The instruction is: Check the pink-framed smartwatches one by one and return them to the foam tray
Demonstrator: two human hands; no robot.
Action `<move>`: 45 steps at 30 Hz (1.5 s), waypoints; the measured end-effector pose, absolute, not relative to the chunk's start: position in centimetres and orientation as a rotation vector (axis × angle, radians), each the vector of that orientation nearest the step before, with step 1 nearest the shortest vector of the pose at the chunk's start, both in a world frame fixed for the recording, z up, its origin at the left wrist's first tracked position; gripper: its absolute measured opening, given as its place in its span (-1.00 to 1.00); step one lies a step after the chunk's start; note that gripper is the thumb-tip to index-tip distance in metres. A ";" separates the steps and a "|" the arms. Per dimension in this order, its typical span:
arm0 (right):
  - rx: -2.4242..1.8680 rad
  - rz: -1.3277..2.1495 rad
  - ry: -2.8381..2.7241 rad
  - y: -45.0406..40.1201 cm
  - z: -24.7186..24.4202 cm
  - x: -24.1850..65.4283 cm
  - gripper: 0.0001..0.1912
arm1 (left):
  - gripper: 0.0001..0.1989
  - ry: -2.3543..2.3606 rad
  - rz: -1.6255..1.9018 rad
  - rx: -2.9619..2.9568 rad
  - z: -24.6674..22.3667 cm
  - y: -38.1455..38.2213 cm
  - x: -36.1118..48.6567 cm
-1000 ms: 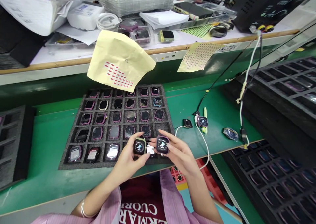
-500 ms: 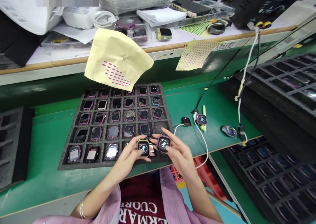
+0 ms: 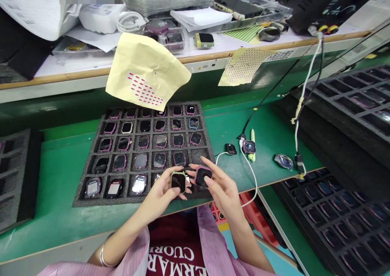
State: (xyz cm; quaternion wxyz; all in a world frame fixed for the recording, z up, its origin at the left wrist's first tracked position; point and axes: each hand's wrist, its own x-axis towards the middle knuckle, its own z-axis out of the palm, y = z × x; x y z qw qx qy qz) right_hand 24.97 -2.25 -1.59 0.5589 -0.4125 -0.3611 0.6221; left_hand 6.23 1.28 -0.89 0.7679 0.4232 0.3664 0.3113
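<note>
My left hand [image 3: 164, 188] is closed around a smartwatch with a pale green case [image 3: 178, 182], its thumb at the lower left edge of the screen. In my right hand [image 3: 222, 182] is a smartwatch with a purple case [image 3: 202, 176], the thumb resting on its glass. Both screens are dark. The two watches are held side by side over the front right part of a black foam tray [image 3: 128, 203]. Watch bodies, mostly purple, sit in the tray's compartments; my hands hide some of the front ones.
Right of the tray lie a small black charger [image 3: 230, 149], a purple watch [image 3: 249, 146] by a green pen [image 3: 252, 134], and a bagged item [image 3: 283, 161]. White cables [image 3: 251, 174] cross the bench edge. Yellow sticker sheets [image 3: 146, 73] hang from the shelf. More foam trays [image 3: 338, 211] stand right.
Both held watches' screens have gone from a lit watch face to dark. My hands have hardly moved, and the left thumb now sits at the screen's edge.
</note>
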 end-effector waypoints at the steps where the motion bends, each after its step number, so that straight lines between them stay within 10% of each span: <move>1: -0.960 1.488 -0.835 -2.3 -1.5 24.9 -0.50 | -0.51 0.819 0.671 0.957 -0.9 1.3 6.3; 45: -0.776 1.655 -0.638 -1.4 -2.2 25.6 -0.66 | -0.58 1.079 0.708 1.519 -1.4 0.3 6.1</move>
